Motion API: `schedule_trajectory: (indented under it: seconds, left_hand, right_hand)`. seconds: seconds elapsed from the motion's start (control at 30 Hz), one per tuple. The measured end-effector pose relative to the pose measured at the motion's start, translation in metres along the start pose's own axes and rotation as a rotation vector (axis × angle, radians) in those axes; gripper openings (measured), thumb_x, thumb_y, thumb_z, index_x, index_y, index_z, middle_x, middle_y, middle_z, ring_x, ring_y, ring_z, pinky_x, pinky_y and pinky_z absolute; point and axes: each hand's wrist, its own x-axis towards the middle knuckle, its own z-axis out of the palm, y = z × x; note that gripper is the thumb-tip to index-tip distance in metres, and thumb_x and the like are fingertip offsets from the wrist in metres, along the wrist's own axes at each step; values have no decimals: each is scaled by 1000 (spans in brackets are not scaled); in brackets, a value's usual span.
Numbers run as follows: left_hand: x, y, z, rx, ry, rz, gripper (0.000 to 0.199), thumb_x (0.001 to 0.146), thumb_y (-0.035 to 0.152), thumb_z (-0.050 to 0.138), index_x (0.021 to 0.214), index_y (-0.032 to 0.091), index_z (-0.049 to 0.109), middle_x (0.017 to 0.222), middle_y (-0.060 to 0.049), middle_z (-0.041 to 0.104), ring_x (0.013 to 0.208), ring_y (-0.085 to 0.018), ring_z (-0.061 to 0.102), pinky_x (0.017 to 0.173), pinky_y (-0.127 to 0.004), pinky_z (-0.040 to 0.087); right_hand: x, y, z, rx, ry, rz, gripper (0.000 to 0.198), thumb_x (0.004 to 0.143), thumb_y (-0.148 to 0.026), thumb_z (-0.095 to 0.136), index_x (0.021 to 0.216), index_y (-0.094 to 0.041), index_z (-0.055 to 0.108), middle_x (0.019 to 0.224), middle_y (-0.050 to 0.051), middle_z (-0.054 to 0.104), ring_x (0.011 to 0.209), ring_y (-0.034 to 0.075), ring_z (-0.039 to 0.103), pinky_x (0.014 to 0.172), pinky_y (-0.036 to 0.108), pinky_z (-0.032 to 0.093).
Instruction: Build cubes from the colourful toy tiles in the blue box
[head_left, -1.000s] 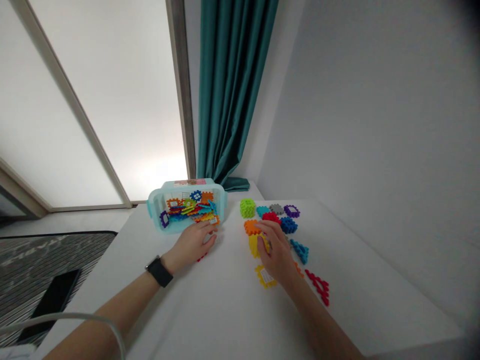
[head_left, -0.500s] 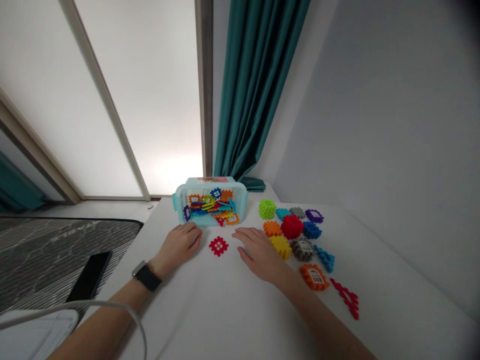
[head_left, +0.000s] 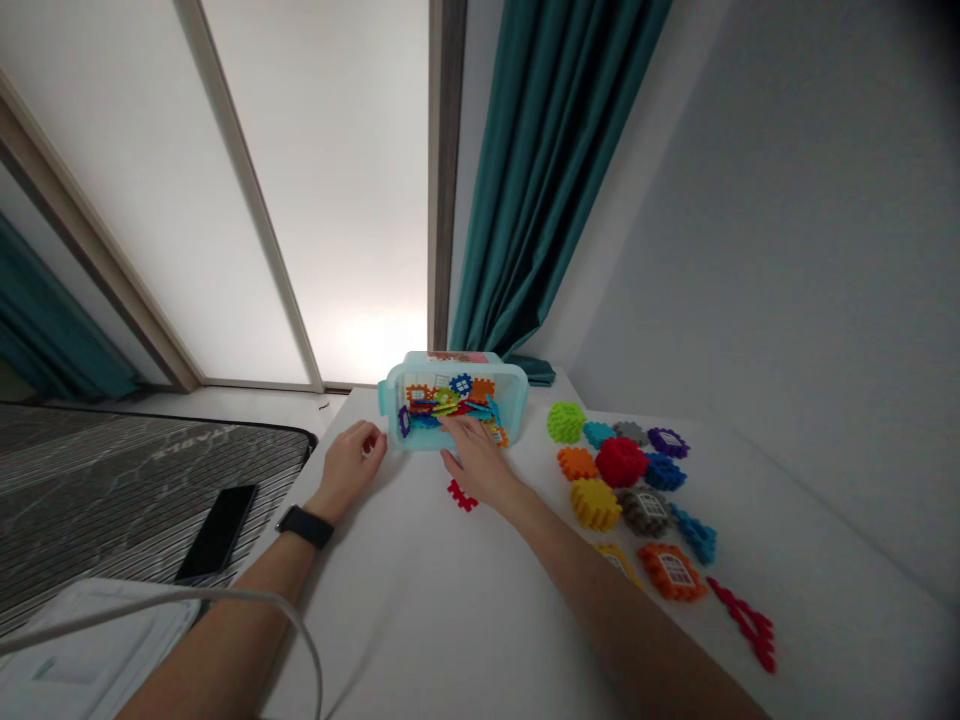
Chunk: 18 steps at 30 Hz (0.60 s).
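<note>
While the right hand (head_left: 481, 464) reaches into the bin (head_left: 517, 408), the left hand (head_left: 351, 466) sits just outside its near left corner.
Right fingers (head_left: 465, 432) extend over the pieces (head_left: 448, 397), thumb apart; whether they grip one, I cannot tell. Left fingers (head_left: 363, 438) curl loosely, half open, nothing visible in hold. A red tile (head_left: 463, 497) lies on the table (head_left: 420, 590), partly hidden by the right hand.

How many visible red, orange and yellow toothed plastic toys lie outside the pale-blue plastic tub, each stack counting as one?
Red toothed plastic toys: 3
Orange toothed plastic toys: 2
Yellow toothed plastic toys: 2
Total: 7
</note>
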Motion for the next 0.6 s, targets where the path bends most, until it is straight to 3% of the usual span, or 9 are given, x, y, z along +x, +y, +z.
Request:
schedule_trajectory:
  seconds: [0.1,0.3,0.43,0.6]
  left_hand:
    - [0,-8,8,15,9,-38,19,89,33,49,76,20,53,70,0,57,63,-16,53,58,-27,38]
    - [0,-13,14,8,-59,-10,13,87,31,55,92,20,61,82,-1,63,66,-16,58,63,-28,42]
    - [1,-14,16,0,-110,20,15,88,31,56,96,20,63,85,-2,65,67,-16,59,66,-29,44]
    - [1,-18,17,-21,-144,47,15,90,30,55,97,19,62,86,-3,66,70,-16,60,68,-29,45]
  right_hand:
    - [21,-3,15,7,-19,8,49,90,-19,56,139,-18,48,127,13,61,123,27,48,105,46,42]
    - [49,-20,38,-35,36,46,22,91,-25,61,111,-20,67,122,11,61,121,30,46,105,47,37]
    - [54,-26,47,-55,57,101,19,87,-32,69,102,-21,70,121,13,60,122,33,43,103,51,35]
    - [51,-25,48,-32,44,93,6,84,-22,71,89,-21,69,116,10,61,120,30,45,101,47,35]
